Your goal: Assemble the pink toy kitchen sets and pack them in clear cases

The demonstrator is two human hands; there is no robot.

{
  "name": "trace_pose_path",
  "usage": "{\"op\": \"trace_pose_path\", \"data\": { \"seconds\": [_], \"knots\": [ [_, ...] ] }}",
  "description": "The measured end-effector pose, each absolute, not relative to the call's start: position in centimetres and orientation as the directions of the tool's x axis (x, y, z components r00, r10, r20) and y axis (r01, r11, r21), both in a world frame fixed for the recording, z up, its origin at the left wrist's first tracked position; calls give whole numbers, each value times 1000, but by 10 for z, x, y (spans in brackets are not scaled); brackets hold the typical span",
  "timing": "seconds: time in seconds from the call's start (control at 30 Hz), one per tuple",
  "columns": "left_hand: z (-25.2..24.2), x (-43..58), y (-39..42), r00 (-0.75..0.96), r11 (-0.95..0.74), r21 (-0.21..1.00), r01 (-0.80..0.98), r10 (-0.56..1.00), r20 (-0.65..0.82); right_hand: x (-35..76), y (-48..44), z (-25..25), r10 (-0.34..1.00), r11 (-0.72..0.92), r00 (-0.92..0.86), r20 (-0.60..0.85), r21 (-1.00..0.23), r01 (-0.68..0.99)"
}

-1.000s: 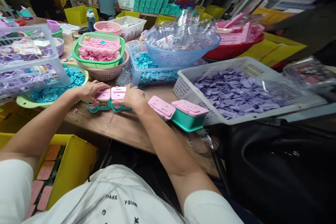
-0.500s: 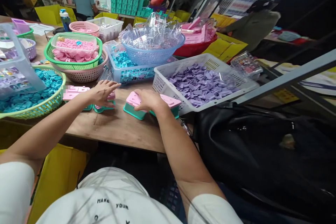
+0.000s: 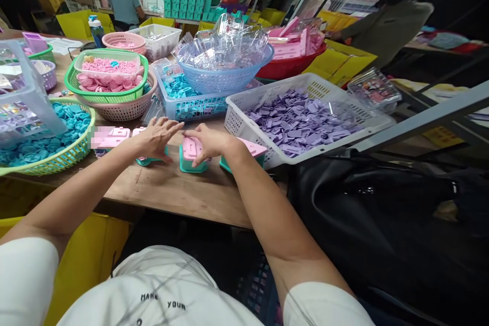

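Note:
My right hand grips a small box with a pink lid and a teal base, thumb on the near side and fingers over the top. To its left, my left hand is open, fingers stretched towards the right hand. Beneath the left hand stands a similar pink-and-teal box, partly covered; I cannot tell whether the palm touches it. Another such box sits behind my right wrist. A further pink-topped box stands at the left, by my left forearm.
A white basket of purple plastic pieces stands at the right. Behind are a blue bowl of clear plastic packaging and a green basket of pink pieces. A yellow-green basket is left; a black bag lies right.
The box under my right hand has shifted away from the box at its right, widening the gap. Both hands are now closer together. The view has shifted slightly.

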State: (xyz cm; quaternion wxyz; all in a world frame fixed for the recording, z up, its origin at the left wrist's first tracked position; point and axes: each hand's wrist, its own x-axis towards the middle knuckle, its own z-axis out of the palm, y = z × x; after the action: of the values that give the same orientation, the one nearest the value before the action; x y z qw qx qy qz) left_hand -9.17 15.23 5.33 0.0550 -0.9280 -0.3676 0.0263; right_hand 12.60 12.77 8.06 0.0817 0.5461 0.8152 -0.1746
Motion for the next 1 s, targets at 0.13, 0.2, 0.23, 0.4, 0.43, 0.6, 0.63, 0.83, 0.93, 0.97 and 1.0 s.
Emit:
{"op": "trace_pose_path", "data": {
  "seconds": [0.13,0.2,0.23,0.4,0.43,0.6,0.63,0.83,0.93,0.97,1.0],
  "knots": [
    [48,-104,160,697,-694,-143,706,716,-35,116,129,83,975,-56,32,-221,-106,993],
    [46,-106,160,696,-696,-124,707,716,-50,109,132,84,971,-137,104,-216,-147,980],
    [46,-105,160,699,-700,-110,706,713,-56,106,134,83,971,-153,115,-211,-174,973],
    [49,-96,154,691,-694,-74,717,720,-62,88,139,73,975,-219,201,-92,-302,928],
    [51,-95,154,683,-686,-72,724,728,-63,86,137,72,974,-228,215,-75,-314,922],
    [57,-92,154,651,-652,-10,758,757,-51,107,110,85,993,-105,89,-74,-248,963],
    [58,-93,154,654,-654,8,756,755,-51,119,101,91,998,-57,48,-46,-200,978],
    [56,-76,152,692,-693,-6,721,719,58,192,72,108,990,-116,126,-69,135,984],
    [52,-57,149,710,-708,-66,703,703,31,199,74,101,986,-96,121,-110,209,973],
    [49,-52,150,711,-708,-88,701,703,10,195,75,98,986,-102,127,-107,216,971],
    [47,-49,150,709,-706,-104,701,705,-5,190,77,95,985,-117,142,-103,213,970]
  ]
}}
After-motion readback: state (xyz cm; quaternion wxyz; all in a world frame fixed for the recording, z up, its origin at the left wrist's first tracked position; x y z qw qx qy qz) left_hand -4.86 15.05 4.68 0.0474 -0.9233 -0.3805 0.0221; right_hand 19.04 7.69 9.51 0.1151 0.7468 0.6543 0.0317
